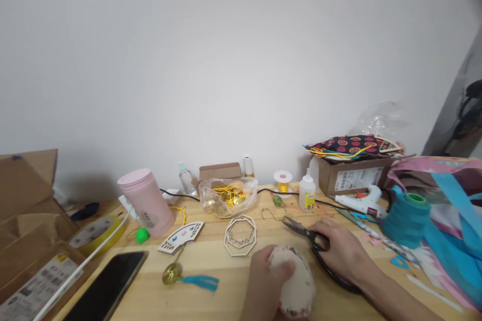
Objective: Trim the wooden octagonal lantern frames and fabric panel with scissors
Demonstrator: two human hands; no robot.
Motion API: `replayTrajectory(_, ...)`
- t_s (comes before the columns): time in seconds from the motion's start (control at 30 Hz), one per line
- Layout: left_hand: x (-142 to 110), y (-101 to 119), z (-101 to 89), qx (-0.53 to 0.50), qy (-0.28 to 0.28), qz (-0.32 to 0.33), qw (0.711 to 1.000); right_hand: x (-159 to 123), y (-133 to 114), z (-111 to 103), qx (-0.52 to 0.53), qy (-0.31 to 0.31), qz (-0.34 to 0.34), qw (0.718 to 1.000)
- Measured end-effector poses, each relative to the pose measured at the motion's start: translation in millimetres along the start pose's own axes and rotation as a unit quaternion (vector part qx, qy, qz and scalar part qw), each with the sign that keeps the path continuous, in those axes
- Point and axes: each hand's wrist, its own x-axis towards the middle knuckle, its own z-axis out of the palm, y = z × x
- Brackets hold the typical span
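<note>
My left hand point(268, 273) is closed around a pale oval, fabric-like piece point(297, 283) with dark and reddish marks along its edge; the thumb lies across its face. To the right, my right hand point(336, 248) grips the black handles of a pair of scissors point(315, 238), whose blades point away to the left, low over the wooden table. Beyond my left hand lies an octagonal wooden lattice frame point(240, 235). Left of that are a fan-shaped wooden piece point(181, 237) and a gold bell-like ornament point(171, 274) with a blue tassel point(201, 281).
A glue bottle point(307, 193), a gold thread spool point(282, 183) and a plastic bag point(228, 195) line the back. At right stand a glue gun point(363, 203) and teal thread cone point(406, 220). A pink cup point(146, 200), phone point(107, 286), tape roll point(96, 233) and carton point(33, 281) fill the left.
</note>
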Motion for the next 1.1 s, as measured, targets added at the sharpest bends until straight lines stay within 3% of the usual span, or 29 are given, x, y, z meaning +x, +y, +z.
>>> replayTrajectory(0.13, 3.7, 7.7, -3.8, -0.003, 0.007, 0.007, 1.000, -9.7, -4.5, -1.8, 0.035, -0.023, -0.070, 0.997)
replayTrajectory(0.23, 6.1, 10.2, -5.9, -0.013, 0.003, 0.006, 1.000, -14.4, -8.5, -0.1, 0.016, -0.035, -0.076, 0.996)
replayTrajectory(0.4, 5.5, 8.2, -3.9, -0.031, -0.007, 0.002, 0.999, -11.0, -6.5, 4.7, 0.005, -0.044, -0.050, 0.998)
replayTrajectory(0.6, 2.3, 5.6, -7.8, 0.000, -0.007, 0.012, 1.000, 0.5, 9.3, 1.6, 0.003, 0.013, 0.032, 0.999)
replayTrajectory(0.83, 8.2, 6.2, -11.6, 0.006, 0.025, 0.035, 0.999, -11.0, -5.4, 1.2, 0.046, -0.016, -0.066, 0.997)
replayTrajectory(1.1, 5.4, 1.6, -5.5, -0.012, 0.001, -0.003, 1.000, -2.5, 0.7, 6.7, 0.015, -0.006, 0.027, 0.999)
